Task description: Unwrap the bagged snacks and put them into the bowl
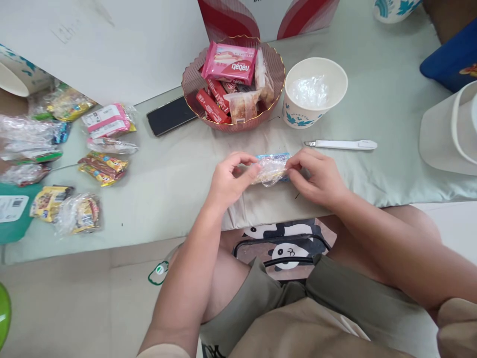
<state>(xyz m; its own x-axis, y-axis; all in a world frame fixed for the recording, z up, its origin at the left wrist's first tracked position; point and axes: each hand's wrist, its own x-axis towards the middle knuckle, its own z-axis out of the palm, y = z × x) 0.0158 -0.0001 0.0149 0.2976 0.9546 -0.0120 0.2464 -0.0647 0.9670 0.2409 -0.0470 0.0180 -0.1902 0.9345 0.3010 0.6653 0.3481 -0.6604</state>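
Observation:
A small snack packet [271,168], blue along its edges and covered in clear plastic wrap, is held between my hands just above the cloth near the table's front edge. My left hand [234,179] pinches its left end with thumb and fingers. At the other end, my right hand [315,174] grips the clear plastic, its fingertips pressed together. Beyond them stands a pink ribbed bowl [188,92] with a gold rim, holding a pink wafer pack [231,63] and other wrapped snacks. A white box cutter [343,144] lies behind my right hand.
A paper cup [298,118] with crumpled clear plastic inside stands right of the bowl. A black phone [171,116] lies partly under the bowl. Plastic-wrapped snacks [104,168] lie at the left. White boxes [149,44] line the back; a white container [439,129] stands at the right.

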